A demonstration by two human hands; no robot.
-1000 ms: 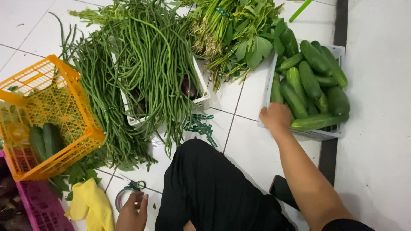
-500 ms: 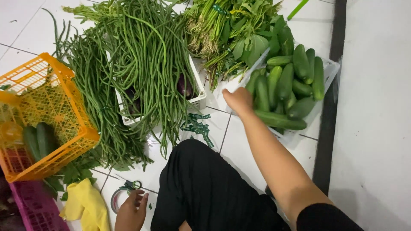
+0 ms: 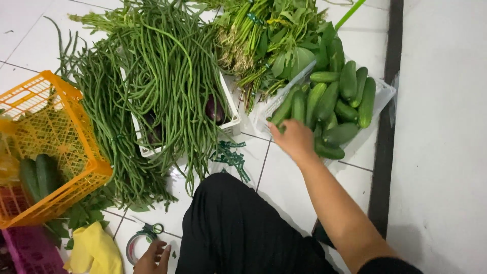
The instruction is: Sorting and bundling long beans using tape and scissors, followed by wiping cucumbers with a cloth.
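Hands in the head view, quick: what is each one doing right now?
Left hand: open, fingers resting on the round tape roll, not gripping.
Right hand: on the clear tray of green cucumbers; grip cannot be told.

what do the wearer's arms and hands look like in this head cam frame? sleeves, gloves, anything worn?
Both hands are bare, no gloves. The right hand shows no ring or watch; its forearm is uncovered up to a dark sleeve edge near the upper arm. Only the fingers of the left hand show at the bottom edge; its wrist and sleeve are out of frame.
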